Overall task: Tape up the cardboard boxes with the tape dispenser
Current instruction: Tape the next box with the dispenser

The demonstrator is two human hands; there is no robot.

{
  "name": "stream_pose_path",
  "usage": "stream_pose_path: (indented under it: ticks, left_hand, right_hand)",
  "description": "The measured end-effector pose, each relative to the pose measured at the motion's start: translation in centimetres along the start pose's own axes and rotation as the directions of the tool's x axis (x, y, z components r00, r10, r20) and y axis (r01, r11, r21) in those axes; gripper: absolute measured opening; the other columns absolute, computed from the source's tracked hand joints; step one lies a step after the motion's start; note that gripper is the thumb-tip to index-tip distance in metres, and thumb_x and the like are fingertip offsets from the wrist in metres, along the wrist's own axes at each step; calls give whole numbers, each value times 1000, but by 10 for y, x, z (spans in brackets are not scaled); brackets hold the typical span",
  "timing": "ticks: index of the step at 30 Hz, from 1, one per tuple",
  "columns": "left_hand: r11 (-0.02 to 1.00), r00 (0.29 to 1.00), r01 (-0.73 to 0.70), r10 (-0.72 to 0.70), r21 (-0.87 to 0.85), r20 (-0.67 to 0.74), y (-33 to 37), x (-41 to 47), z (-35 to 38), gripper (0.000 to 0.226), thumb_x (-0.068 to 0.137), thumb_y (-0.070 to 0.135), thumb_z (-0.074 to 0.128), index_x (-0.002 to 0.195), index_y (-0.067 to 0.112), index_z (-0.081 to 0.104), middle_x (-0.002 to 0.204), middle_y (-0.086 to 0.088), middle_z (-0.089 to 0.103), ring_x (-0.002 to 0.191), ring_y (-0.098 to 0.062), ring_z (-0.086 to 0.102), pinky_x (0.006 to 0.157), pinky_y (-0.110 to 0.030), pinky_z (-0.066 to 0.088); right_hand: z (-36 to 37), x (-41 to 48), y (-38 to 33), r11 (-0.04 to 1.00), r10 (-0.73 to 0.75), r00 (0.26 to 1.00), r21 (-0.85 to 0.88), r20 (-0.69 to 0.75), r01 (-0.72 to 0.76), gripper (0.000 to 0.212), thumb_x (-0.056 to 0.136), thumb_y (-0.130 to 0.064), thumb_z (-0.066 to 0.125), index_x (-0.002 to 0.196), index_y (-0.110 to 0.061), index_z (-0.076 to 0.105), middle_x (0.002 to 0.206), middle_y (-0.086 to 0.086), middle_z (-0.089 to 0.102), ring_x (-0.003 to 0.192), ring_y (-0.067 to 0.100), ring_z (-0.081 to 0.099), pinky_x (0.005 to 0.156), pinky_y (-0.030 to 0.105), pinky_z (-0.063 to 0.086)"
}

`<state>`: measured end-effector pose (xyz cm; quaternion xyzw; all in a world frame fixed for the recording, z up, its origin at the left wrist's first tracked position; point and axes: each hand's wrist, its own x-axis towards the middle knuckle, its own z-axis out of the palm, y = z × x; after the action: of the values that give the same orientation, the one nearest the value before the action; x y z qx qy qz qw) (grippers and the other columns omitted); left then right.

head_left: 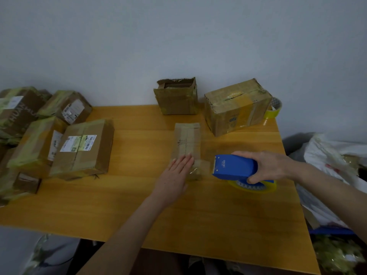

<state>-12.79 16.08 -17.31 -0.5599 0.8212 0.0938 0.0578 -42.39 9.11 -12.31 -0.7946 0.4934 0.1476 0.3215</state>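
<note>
Pressing flat with straight fingers, the left grip (176,173) rests on the near end of the small cardboard box (186,141) on the bench (139,205). Just right of it, the right grip (272,165) curls round the blue tape dispenser (232,167), blade end facing the box.

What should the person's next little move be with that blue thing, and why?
Probably tilt the blue tape dispenser, gripped in the right hand, so its front edge cuts the tape. A short strip seems to run from the near end of the small box to the dispenser, which sits just beside it, while the left hand presses flat on the box to steady it.
</note>
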Motion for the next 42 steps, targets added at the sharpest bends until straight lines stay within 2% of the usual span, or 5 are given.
stream_pose_path:
  ticks: [23, 26, 30, 37, 42]
  left_hand:
    - [999, 999, -16, 15, -34, -47, -1, -2, 4, 81, 94, 15, 46, 151, 24, -10, 152, 9, -22, 143, -9, -19, 118, -30, -13]
    - [1000, 998, -4, 3, -23, -62, -1, 2, 2, 79, 95, 20, 47, 152, 23, -7, 158, 6, -16, 147, -12, -12, 117, -28, -14]
    - [997, 998, 31, -35, -69, -58, 3, 3, 2, 73, 96, 23, 45, 153, 20, -1, 161, 4, -6, 148, -12, -6, 120, -30, -5]
    - [846, 926, 82, -261, -527, -274, 2, -2, -3, 52, 98, 12, 47, 148, 14, 33, 155, 0, 30, 144, -14, 25, 116, -25, 18]
    - [706, 793, 191, -520, -683, -316, -6, -12, 2, 41, 99, 8, 47, 140, 5, 46, 145, -8, 45, 136, -20, 41, 112, -25, 28]
  right_hand:
    - [-16, 47, -52, 956, 208, 974, -232, 94, -182, 82, 71, -52, 65, 146, -43, 33, 110, -8, 53, 97, 19, 55, 77, 33, 53]
    - [-18, 37, -28, 949, 241, 970, 213, -24, -231, 76, 75, -41, 69, 144, -31, 40, 115, -3, 59, 95, 19, 60, 74, 33, 52]
    - [4, 39, -17, 616, 359, 920, 781, -155, -109, 47, 81, -24, 73, 125, -18, 58, 112, 5, 63, 91, 22, 62, 64, 28, 48]
    - [72, 61, -6, -18, 420, 900, 993, 115, -118, 49, 84, -31, 71, 130, -20, 58, 112, 12, 67, 98, 32, 65, 94, 51, 51]
    - [81, 61, -6, 246, 559, 828, 946, 40, -212, 54, 94, -48, 57, 138, -18, 52, 124, 12, 60, 109, 32, 57, 93, 45, 48]
